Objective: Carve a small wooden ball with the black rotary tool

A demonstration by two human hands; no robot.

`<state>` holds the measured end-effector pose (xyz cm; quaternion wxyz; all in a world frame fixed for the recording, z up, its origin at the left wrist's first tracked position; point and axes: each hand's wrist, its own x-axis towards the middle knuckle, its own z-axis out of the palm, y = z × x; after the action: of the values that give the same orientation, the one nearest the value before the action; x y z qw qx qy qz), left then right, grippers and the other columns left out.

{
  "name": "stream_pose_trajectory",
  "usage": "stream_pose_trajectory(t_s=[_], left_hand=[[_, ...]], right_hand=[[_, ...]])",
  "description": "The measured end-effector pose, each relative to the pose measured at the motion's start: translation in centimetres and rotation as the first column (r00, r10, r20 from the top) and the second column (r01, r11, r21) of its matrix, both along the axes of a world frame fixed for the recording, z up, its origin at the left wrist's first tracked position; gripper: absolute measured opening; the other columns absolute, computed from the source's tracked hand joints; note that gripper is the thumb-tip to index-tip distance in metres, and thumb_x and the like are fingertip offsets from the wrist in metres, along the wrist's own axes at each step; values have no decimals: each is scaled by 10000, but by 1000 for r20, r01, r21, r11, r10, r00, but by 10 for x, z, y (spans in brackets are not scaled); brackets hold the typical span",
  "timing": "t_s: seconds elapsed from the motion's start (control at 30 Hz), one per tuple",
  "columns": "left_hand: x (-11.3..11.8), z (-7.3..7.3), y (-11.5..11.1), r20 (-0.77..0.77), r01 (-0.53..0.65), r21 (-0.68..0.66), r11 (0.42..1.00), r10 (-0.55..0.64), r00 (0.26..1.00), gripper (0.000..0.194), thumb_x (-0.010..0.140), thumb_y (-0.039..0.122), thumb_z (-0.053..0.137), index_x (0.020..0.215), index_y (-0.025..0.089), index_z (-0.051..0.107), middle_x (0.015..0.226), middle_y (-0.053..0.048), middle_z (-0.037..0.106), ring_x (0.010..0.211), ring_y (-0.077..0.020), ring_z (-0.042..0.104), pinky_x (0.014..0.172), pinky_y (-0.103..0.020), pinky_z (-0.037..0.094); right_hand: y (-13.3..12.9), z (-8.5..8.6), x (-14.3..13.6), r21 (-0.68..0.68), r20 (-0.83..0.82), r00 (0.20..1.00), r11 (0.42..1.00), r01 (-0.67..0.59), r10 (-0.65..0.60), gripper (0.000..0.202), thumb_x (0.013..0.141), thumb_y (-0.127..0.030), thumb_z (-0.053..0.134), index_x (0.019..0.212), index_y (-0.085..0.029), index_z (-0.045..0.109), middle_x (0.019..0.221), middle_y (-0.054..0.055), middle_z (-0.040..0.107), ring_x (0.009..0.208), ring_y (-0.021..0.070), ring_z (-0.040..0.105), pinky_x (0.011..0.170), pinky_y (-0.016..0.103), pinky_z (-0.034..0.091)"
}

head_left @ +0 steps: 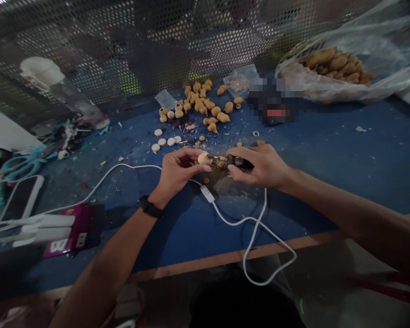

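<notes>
A person's left hand (181,172) pinches a small pale gourd (204,158) between thumb and fingers above a blue table (310,182), while the right hand's (264,165) fingers close around a dark rotary tool (239,161). The drilling or boring step appears underway, its bit at the gourd's dark opening; exact contact is unclear. Any next move calls for steady grips and careful alignment.

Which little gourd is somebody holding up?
The pale gourd pinched in the left hand, at the tip of the dark tool. The other gourds lie on the blue table or in the plastic bag.
</notes>
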<state>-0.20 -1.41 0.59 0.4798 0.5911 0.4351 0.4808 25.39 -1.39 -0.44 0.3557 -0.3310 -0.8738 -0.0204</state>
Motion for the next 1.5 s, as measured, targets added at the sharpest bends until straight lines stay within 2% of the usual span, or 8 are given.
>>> stream_pose_trajectory(t_s=[0.13,0.3,0.43,0.57,0.87,1.13,1.3,1.5], left_hand=[[2,2,0,14,-10,-5,1000,10,1000,417,512,311,1038,825,173,800,822,-41,814,702,-141,721,647,-253,584],[3,1,-2,16,-13,9,1000,13,1000,398,535,309,1031,811,173,778,795,-30,804,676,-144,721,640,-274,616],[3,1,-4,9,8,6,1000,-9,1000,382,574,327,1012,823,172,768,805,-37,804,698,-169,743,644,-305,639],[3,2,-3,-27,-6,36,999,7,1000,421,567,362,1020,831,174,751,819,-35,808,686,-149,728,627,-269,611],[2,-8,0,-39,40,91,995,-36,999,478,586,401,1018,922,185,755,956,-54,837,721,-128,729,590,-216,567],[2,-4,-3,-40,80,78,994,-77,996,451,588,416,1020,897,190,781,809,-26,798,634,-127,709,582,-240,609],[3,-3,-3,-43,98,49,994,-96,994,425,591,397,1017,893,193,799,801,-22,789,618,-117,688,566,-235,613],[0,-8,-4,-15,158,47,986,-158,987,399,632,337,1007,949,207,801,786,-8,768,644,-126,709,631,-256,656]], right_hand=[[-1,0,-2,76,7,1000,997,-28,27,252,993,-363,547,1044,-188,722,744,24,761,608,168,678,559,278,425],[-1,-2,-3,17,7,999,999,32,-32,288,996,-387,524,1081,-199,725,769,34,768,652,188,695,565,289,430],[-2,-3,-2,-31,8,1000,999,24,-24,290,986,-385,536,1096,-202,732,781,42,762,675,195,691,585,292,444],[-2,-1,-2,-38,14,1000,999,-4,5,273,970,-382,555,1081,-212,738,770,29,757,645,177,664,588,284,429],[2,3,-1,-59,-27,999,998,34,-35,277,970,-390,525,1028,-202,721,725,13,736,601,154,629,594,275,414],[6,4,6,-77,45,999,997,-17,20,290,980,-395,522,1046,-213,739,694,5,719,602,158,645,594,274,417],[6,3,9,-93,86,995,995,-37,45,290,972,-411,540,1060,-226,744,702,2,734,623,164,665,590,275,410],[6,5,8,-96,68,997,995,-28,34,281,982,-389,529,1062,-219,738,710,9,732,603,163,652,586,283,401]])
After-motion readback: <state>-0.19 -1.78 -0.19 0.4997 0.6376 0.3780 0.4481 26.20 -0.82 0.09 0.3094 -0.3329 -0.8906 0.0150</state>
